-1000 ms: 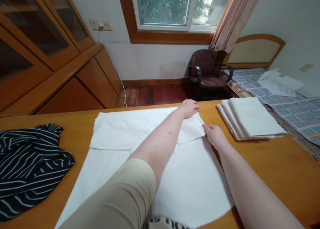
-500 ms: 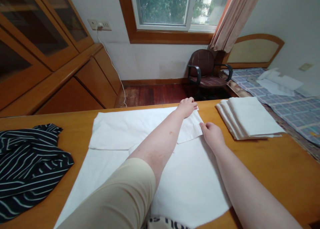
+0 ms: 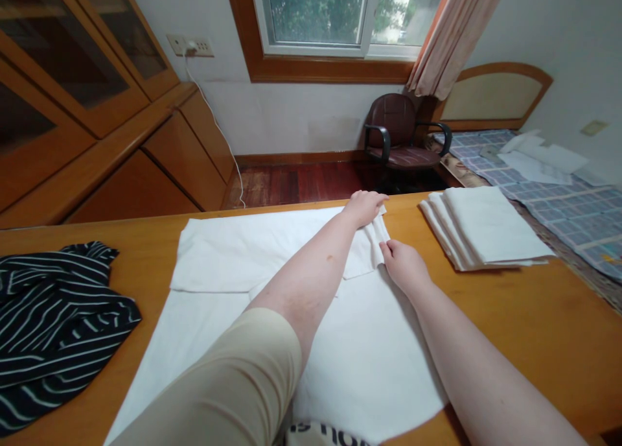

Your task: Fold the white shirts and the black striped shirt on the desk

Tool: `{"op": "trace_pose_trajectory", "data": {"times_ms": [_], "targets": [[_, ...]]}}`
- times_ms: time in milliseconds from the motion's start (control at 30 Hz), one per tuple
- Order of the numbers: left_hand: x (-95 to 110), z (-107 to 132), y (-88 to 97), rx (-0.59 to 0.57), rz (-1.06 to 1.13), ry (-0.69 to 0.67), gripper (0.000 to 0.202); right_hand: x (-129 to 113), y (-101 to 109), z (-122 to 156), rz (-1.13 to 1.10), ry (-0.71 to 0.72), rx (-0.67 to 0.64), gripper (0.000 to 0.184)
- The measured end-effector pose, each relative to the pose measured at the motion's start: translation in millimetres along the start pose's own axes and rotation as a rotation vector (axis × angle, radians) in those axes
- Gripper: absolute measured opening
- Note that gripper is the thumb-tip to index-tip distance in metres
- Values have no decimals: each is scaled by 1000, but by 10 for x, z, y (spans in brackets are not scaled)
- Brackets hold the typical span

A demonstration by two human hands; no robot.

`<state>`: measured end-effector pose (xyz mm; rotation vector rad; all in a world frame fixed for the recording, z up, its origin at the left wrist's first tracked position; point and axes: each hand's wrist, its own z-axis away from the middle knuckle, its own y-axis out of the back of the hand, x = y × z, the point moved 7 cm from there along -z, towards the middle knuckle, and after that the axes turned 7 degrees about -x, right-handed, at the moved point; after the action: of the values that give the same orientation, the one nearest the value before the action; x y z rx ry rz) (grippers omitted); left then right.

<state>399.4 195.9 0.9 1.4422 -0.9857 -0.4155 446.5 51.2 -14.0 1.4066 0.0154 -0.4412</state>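
A large white cloth (image 3: pixel 359 342) lies spread on the wooden table, its far part folded over into a wide band (image 3: pixel 228 251). My left hand (image 3: pixel 364 207) reaches across and rests on the far right corner of that band, fingers stretched out over the fabric. Just nearer to me, my right hand (image 3: pixel 402 262) pinches the band's right edge between thumb and fingers, and small creases run between the two hands. My left forearm covers the middle of the cloth.
To the right stands a stack of folded white cloths (image 3: pixel 490 229). A black-and-white striped garment (image 3: pixel 58 329) lies crumpled at the left on the wooden table (image 3: pixel 525 329). Beyond are a brown armchair (image 3: pixel 396 131), a bed (image 3: pixel 539 180) and a cabinet (image 3: pixel 131 154).
My right hand has moved slightly left, pushing the band's edge inward so that it wrinkles. My left hand stays at the corner, its fingers reaching a little farther right.
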Motion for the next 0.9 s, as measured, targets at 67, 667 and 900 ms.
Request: {"op": "trace_pose_trajectory", "data": {"times_ms": [67, 667, 900], "targets": [[20, 2, 3, -27, -17, -13, 34, 12, 2, 0, -4, -7, 4, 38], [74, 46, 42, 15, -119, 9, 26, 38, 60, 38, -140, 26, 114, 39], [32, 60, 113, 51, -77, 9, 25, 98, 90, 54, -189, -46, 100, 39]]}}
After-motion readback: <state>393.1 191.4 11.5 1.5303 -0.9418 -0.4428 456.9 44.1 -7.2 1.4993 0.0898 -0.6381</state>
